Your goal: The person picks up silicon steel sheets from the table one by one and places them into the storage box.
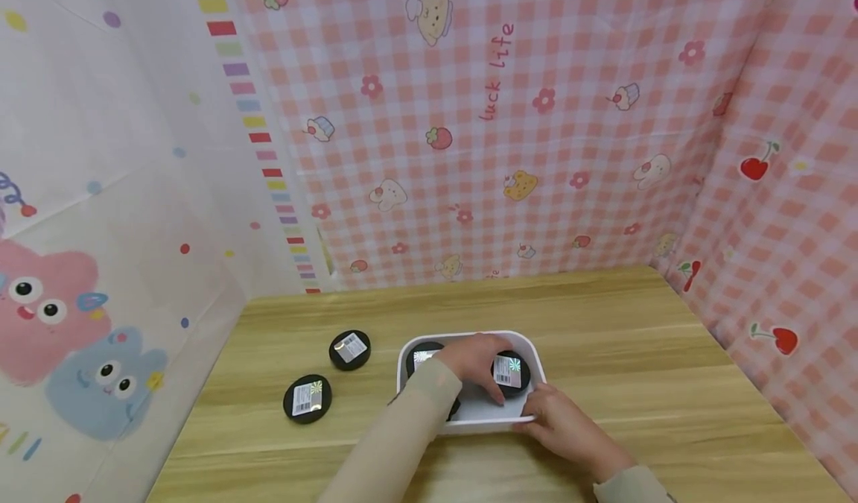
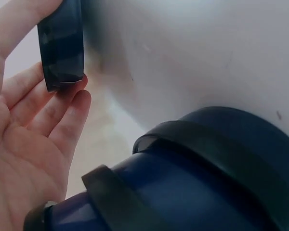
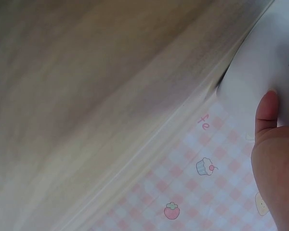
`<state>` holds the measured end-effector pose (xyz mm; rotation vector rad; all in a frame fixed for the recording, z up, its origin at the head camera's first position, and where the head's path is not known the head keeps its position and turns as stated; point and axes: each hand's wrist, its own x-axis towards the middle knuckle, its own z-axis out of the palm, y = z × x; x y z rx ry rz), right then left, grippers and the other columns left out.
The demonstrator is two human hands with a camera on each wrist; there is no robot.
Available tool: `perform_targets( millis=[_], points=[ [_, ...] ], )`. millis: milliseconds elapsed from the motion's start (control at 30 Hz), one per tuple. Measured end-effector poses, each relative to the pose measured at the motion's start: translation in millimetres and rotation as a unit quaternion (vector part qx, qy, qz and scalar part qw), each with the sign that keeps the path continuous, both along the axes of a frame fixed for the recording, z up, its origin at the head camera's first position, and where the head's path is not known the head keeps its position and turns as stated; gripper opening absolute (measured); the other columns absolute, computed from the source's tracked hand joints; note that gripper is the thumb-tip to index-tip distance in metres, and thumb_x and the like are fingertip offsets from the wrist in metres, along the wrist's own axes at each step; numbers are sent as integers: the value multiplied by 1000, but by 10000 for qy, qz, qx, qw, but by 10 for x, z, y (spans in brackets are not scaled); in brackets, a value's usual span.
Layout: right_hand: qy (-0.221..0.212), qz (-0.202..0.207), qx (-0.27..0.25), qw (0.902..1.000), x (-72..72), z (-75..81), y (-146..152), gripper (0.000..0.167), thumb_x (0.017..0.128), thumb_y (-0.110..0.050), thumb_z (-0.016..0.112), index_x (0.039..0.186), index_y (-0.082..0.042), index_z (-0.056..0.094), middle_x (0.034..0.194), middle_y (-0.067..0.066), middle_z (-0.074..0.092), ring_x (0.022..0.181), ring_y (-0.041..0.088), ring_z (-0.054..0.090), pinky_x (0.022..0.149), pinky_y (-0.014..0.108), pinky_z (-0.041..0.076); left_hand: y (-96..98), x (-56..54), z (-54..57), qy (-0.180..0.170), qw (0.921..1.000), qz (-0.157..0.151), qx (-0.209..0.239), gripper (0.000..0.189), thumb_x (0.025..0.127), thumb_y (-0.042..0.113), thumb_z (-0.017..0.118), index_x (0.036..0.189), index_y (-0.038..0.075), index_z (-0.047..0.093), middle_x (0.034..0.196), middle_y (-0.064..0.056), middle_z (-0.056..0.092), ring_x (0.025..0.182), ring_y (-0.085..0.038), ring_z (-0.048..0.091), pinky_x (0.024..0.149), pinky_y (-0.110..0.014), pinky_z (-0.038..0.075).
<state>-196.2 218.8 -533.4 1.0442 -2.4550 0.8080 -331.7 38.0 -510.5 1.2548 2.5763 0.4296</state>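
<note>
In the head view my left hand (image 1: 474,361) reaches into a white rectangular box (image 1: 485,424) and holds a round black disc (image 1: 512,373) at its right end. That disc bears a white label and a shiny sticker. The left wrist view shows the disc's edge (image 2: 62,48) between thumb and fingers. Another black disc (image 1: 424,353) lies in the box's left part, partly covered by the left arm. My right hand (image 1: 563,422) grips the box's near right corner; in the right wrist view its thumb (image 3: 267,113) rests against the white wall.
Two labelled black discs, one farther back (image 1: 350,349) and one nearer (image 1: 307,399), lie left of the box on the wood-grain table (image 1: 603,324). Patterned cloth (image 1: 496,145) hangs behind and at both sides. Dark curved shapes (image 2: 197,183) fill the lower left wrist view, unclear what.
</note>
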Motion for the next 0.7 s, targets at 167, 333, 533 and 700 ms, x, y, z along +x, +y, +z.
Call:
perform_targets(
  millis=[167, 333, 533, 700],
  points=[
    [-21, -27, 22, 10000, -8, -32, 4, 16, 77, -12, 83, 69, -18, 70, 68, -18, 59, 70, -4, 52, 79, 28, 43, 8, 3, -17, 81, 9999, -29, -71, 76, 56, 43, 99, 120, 21, 64, 108, 11, 66, 98, -1, 59, 93, -18, 47],
    [82, -75, 117, 9999, -7, -35, 3, 17, 77, -13, 83, 69, -19, 69, 69, -18, 59, 71, -4, 53, 88, 41, 46, 8, 23, -17, 241, 9995, -62, -169, 76, 57, 42, 98, 121, 19, 64, 109, 9, 66, 97, -2, 58, 93, -18, 47],
    [226, -106, 181, 9995, 1, -12, -6, 18, 76, -14, 83, 68, -19, 68, 69, -18, 58, 72, -2, 53, 88, 38, 45, 21, 70, -12, 556, 9977, -46, -396, 69, 59, 43, 97, 113, 18, 64, 107, 7, 67, 98, -6, 60, 94, -19, 47],
    [163, -99, 132, 9997, 1, -21, -7, 18, 77, -14, 83, 68, -19, 69, 69, -18, 58, 73, 0, 51, 81, 27, 42, 42, 162, 52, 765, 9945, 91, -712, 64, 59, 45, 96, 108, 19, 63, 105, 6, 68, 97, -8, 61, 91, -20, 49]
  ],
)
